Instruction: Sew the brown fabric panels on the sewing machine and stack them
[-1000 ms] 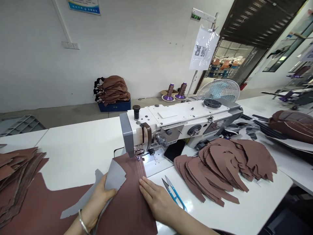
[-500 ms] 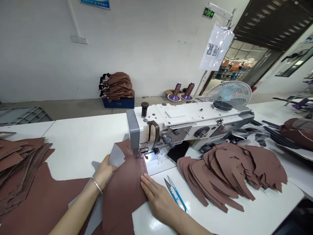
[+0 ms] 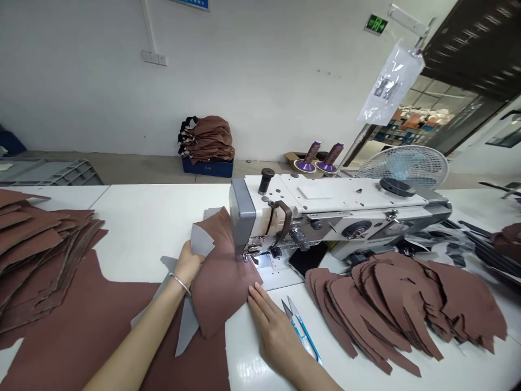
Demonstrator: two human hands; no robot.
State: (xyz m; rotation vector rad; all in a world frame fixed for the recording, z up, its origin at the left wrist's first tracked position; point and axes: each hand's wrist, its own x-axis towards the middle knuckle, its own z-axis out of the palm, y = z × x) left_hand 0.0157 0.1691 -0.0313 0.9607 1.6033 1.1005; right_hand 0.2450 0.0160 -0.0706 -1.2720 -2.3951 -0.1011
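Observation:
A brown leather piece [image 3: 222, 277] with a grey backing flap [image 3: 201, 241] lies under the presser foot [image 3: 251, 251] of a white industrial sewing machine [image 3: 325, 209]. My left hand [image 3: 188, 266] is shut on the piece's left edge, beside the grey flap. My right hand [image 3: 272, 331] rests flat on the table, its fingers apart and its fingertips at the piece's lower right edge. Blue-handled thread snips [image 3: 302, 332] lie just right of that hand. A large brown leather sheet [image 3: 81, 331] runs under my left forearm.
Stacks of cut brown leather pieces lie at the left [image 3: 40, 250] and right [image 3: 391, 312] of the white table [image 3: 163, 228]. A black phone [image 3: 307, 259] lies beside the machine. A blue crate [image 3: 207, 166], thread cones [image 3: 323, 157] and a fan [image 3: 402, 168] stand behind.
The brown piece has swung up and left around the needle, and its lower end is now off the table's front area. Both hands have moved closer to the presser foot, and the view has shifted.

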